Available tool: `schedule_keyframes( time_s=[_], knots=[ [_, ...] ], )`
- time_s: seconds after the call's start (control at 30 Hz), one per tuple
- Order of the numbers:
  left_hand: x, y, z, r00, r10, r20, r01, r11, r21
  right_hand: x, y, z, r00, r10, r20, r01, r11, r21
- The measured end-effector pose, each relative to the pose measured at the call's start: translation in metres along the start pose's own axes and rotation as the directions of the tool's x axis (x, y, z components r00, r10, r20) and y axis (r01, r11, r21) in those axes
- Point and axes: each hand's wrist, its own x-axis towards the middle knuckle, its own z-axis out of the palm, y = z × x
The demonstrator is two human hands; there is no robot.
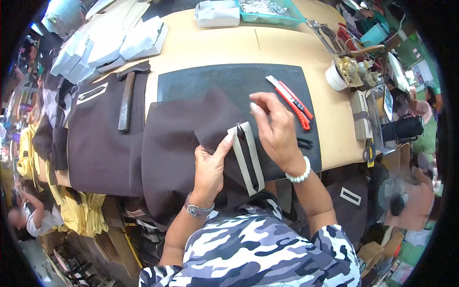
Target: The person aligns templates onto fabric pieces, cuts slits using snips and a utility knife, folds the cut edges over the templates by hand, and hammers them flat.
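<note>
My left hand [210, 167] pinches a dark brown cloth [172, 143] at the top end of a pale rectangular frame [256, 167] with a dark slot down its middle. The thumb presses on the frame's upper left corner. To the right of the frame, my right hand [275, 129] is raised over the dark cutting mat [205, 76], thumb and index fingertips close together. Whether anything tiny is between them is too small to tell. A red utility knife [291, 103] lies on the mat beyond my right hand, and a small black clip-like piece [304, 143] lies beside it.
On the left, a hammer [126, 103] rests on another brown cloth [100, 143] with a pale frame. White boxes [143, 38] and a teal tray [270, 12] stand at the back. A white cup [336, 77], scissors [368, 152] and tools line the right side. A person [36, 215] is at far left.
</note>
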Motion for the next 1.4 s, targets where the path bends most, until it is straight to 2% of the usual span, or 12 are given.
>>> schedule_keyframes(
  time_s=[0.03,0.1,0.43,0.6,0.63,0.7,0.73,0.8,0.83,0.9,1.1,1.4],
  knots=[
    [0.000,0.002,0.002,0.999,0.024,-0.025,-0.024,1.000,-0.005,-0.006,-0.006,-0.001,0.983,-0.153,-0.099,0.145,0.986,-0.086],
    [0.002,0.003,0.008,0.996,0.064,-0.058,-0.066,0.997,-0.029,-0.025,-0.029,-0.001,1.000,0.029,-0.004,-0.029,0.991,0.130],
    [0.010,0.013,0.007,0.963,0.209,-0.170,-0.229,0.968,-0.106,-0.078,-0.026,-0.005,0.940,0.324,0.111,-0.336,0.934,0.121],
    [0.003,0.011,-0.051,0.855,0.345,-0.386,-0.341,0.936,0.082,-0.090,0.016,-0.002,0.981,0.173,0.088,-0.164,0.981,-0.101],
    [0.000,0.020,-0.059,0.815,0.428,-0.389,-0.411,0.902,0.131,-0.091,0.018,0.000,0.991,0.111,0.069,-0.102,0.987,-0.124],
    [-0.002,0.040,-0.052,0.480,0.824,-0.301,-0.560,0.552,0.618,-0.093,0.019,0.003,0.999,-0.017,0.036,0.023,0.985,-0.172],
    [-0.005,0.054,-0.044,0.529,0.848,-0.039,-0.536,0.369,0.759,-0.093,0.021,0.005,0.998,-0.057,0.027,0.061,0.977,-0.203],
    [-0.010,0.076,-0.031,0.623,0.646,0.441,-0.521,-0.078,0.850,-0.094,0.023,0.007,0.991,-0.136,0.013,0.135,0.956,-0.262],
    [-0.005,0.076,-0.023,0.694,0.422,0.583,-0.612,-0.080,0.787,-0.094,0.022,0.006,0.990,-0.141,0.011,0.139,0.952,-0.273],
    [0.016,0.056,-0.016,0.620,0.058,0.783,-0.785,0.062,0.617,-0.091,0.022,0.005,0.987,-0.158,0.007,0.153,0.943,-0.296],
    [0.075,0.031,-0.008,0.457,-0.454,0.765,-0.787,0.193,0.586,-0.090,0.026,0.005,0.984,-0.180,0.021,0.178,0.940,-0.290],
    [0.086,0.031,-0.047,0.430,-0.165,0.888,-0.831,0.312,0.460,-0.100,0.029,-0.028,0.862,-0.347,0.370,0.482,0.787,-0.385]
  ],
)
